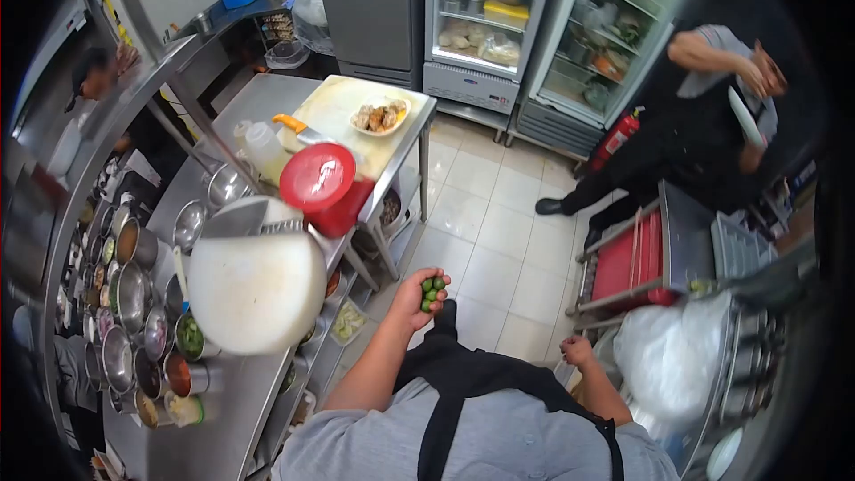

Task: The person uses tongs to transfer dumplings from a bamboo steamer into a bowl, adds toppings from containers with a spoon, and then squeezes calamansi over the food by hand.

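In my left hand (pixel 420 299) I hold several small green limes (pixel 432 292), cupped in the palm with the fingers curled round them. That hand is over the tiled floor, to the right of the steel counter. My right hand (pixel 577 350) is low on the right, its fingers loosely curled, and nothing shows in them. It is beside a steel rack that bears a large clear plastic bag (pixel 672 356). A few small green fruits (pixel 701 287) lie behind the bag.
A round white chopping block (pixel 258 289), a cleaver (pixel 236 221) and a red lidded tub (pixel 319 180) stand on the left counter. Beyond are a knife (pixel 301 128) and a plate of food (pixel 379 116). Another person (pixel 686 116) stands by the glass-door fridges, near a cart (pixel 677 245).
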Tool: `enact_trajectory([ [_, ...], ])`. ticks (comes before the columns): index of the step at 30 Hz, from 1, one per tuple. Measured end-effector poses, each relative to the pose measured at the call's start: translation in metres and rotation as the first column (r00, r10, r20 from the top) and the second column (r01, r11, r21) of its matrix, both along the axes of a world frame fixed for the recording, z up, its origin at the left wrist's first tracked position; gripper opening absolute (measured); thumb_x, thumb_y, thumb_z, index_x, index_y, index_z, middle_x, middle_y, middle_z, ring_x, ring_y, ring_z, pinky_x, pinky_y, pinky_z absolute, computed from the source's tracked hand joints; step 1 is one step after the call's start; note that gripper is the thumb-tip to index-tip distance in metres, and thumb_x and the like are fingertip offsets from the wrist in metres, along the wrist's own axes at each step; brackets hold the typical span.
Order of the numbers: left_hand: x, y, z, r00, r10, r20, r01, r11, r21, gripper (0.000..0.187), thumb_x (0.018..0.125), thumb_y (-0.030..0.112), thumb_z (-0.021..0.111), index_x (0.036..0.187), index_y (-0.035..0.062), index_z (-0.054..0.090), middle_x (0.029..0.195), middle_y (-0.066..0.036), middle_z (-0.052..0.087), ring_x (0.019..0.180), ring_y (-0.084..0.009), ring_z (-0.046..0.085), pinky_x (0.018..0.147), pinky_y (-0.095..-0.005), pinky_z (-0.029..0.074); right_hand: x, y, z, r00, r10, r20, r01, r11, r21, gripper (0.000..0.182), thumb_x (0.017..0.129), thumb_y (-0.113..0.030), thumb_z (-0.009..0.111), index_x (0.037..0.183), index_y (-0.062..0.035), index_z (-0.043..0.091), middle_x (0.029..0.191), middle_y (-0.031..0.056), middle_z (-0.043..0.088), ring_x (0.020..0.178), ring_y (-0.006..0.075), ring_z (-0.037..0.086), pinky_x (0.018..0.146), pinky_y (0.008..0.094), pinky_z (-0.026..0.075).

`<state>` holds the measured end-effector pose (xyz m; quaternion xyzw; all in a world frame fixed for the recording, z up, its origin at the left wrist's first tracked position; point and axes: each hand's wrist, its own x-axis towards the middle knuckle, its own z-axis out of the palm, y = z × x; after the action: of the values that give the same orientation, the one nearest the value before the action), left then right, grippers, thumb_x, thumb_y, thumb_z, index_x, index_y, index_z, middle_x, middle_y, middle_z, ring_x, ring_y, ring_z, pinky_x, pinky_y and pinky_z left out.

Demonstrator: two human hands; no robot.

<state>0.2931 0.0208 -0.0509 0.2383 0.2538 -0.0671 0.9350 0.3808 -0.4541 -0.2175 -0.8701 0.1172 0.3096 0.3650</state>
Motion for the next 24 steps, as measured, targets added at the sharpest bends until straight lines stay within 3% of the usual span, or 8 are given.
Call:
enact_trajectory([
  [5, 0.168, 0.080, 0.011, 0.954, 0.300, -0.022, -0.265, 0.872, 0.413, 0.020, 0.089, 0.024, 0.056, 0.088, 0.0041, 0.057, 0.072, -0.006, 0.058, 0.052, -0.0129, 0.052, 0.039, -0.0237, 0.036, 0.110, 0.046, 0.060, 0.978, 0.157, -0.135, -0.174, 0.977, -0.124, 0.016, 0.080, -0.012, 0.064, 0.086, 0.0021, 0.066, 0.071, 0.0107, 0.065, 0.054, 0.0187, 0.061, 0.050, 0.0336, 0.050],
  [10, 0.274, 0.174, -0.012, 0.727, 0.684, -0.060, -0.542, 0.626, 0.561, 0.028, 0.092, 0.028, 0.054, 0.092, 0.0006, 0.055, 0.081, -0.009, 0.058, 0.052, -0.0153, 0.054, 0.038, -0.0261, 0.040, 0.188, 0.034, 0.039, 0.994, -0.079, -0.076, 0.078, 0.997, -0.022, 0.021, 0.082, -0.019, 0.065, 0.091, -0.0008, 0.066, 0.068, 0.0103, 0.063, 0.057, 0.0211, 0.062, 0.052, 0.0354, 0.051],
  [12, 0.294, 0.199, -0.022, 0.693, 0.712, -0.112, -0.535, 0.612, 0.583, 0.026, 0.093, 0.028, 0.053, 0.098, 0.0032, 0.048, 0.079, -0.011, 0.057, 0.052, -0.0169, 0.054, 0.037, -0.0269, 0.041, 0.226, 0.013, 0.003, 0.976, 0.203, -0.080, -0.213, 0.969, -0.127, 0.021, 0.079, -0.021, 0.064, 0.091, -0.0040, 0.067, 0.071, 0.0093, 0.065, 0.061, 0.0230, 0.063, 0.055, 0.0370, 0.051],
  [14, 0.293, 0.203, -0.025, 0.685, 0.714, -0.146, -0.505, 0.609, 0.612, 0.024, 0.094, 0.027, 0.052, 0.099, 0.0048, 0.045, 0.079, -0.012, 0.056, 0.052, -0.0175, 0.054, 0.036, -0.0268, 0.040, 0.257, -0.022, -0.064, 0.728, 0.683, -0.067, -0.668, 0.683, -0.294, 0.022, 0.076, -0.023, 0.063, 0.090, -0.0071, 0.069, 0.074, 0.0084, 0.067, 0.066, 0.0248, 0.065, 0.059, 0.0386, 0.052],
  [16, 0.297, 0.203, -0.016, 0.663, 0.717, -0.217, -0.485, 0.632, 0.605, 0.021, 0.093, 0.024, 0.051, 0.100, 0.0056, 0.044, 0.079, -0.012, 0.056, 0.051, -0.0174, 0.053, 0.036, -0.0262, 0.038, 0.285, -0.084, -0.172, 0.173, 0.983, 0.063, -0.832, 0.180, -0.525, 0.023, 0.074, -0.025, 0.062, 0.090, -0.0103, 0.070, 0.077, 0.0075, 0.068, 0.070, 0.0266, 0.067, 0.063, 0.0402, 0.053],
  [17, 0.301, 0.206, -0.012, 0.638, 0.720, -0.274, -0.475, 0.648, 0.595, 0.019, 0.092, 0.022, 0.051, 0.100, 0.0060, 0.044, 0.078, -0.012, 0.057, 0.051, -0.0172, 0.053, 0.035, -0.0259, 0.037, 0.311, -0.060, -0.142, 0.368, 0.925, -0.094, -0.871, 0.307, -0.385, 0.022, 0.074, -0.025, 0.062, 0.089, -0.0108, 0.070, 0.078, 0.0077, 0.069, 0.072, 0.0268, 0.067, 0.064, 0.0404, 0.053],
  [19, 0.301, 0.216, -0.021, 0.605, 0.686, -0.404, -0.407, 0.702, 0.584, 0.017, 0.091, 0.019, 0.048, 0.100, 0.0057, 0.045, 0.077, -0.011, 0.057, 0.050, -0.0172, 0.053, 0.035, -0.0257, 0.036, 0.378, -0.031, -0.125, 0.454, 0.864, -0.220, -0.870, 0.375, -0.320, 0.020, 0.075, -0.025, 0.061, 0.087, -0.0117, 0.070, 0.080, 0.0081, 0.069, 0.075, 0.0272, 0.067, 0.066, 0.0408, 0.053],
  [24, 0.329, 0.203, -0.018, 0.500, 0.704, -0.505, -0.543, 0.709, 0.450, 0.022, 0.091, 0.019, 0.045, 0.103, 0.0021, 0.050, 0.080, -0.011, 0.060, 0.053, -0.0176, 0.054, 0.036, -0.0248, 0.036, 0.608, 0.042, -0.127, 0.159, 0.958, -0.240, -0.933, 0.066, -0.354, 0.016, 0.075, -0.024, 0.061, 0.083, -0.0141, 0.071, 0.084, 0.0093, 0.070, 0.083, 0.0280, 0.067, 0.071, 0.0417, 0.053],
])
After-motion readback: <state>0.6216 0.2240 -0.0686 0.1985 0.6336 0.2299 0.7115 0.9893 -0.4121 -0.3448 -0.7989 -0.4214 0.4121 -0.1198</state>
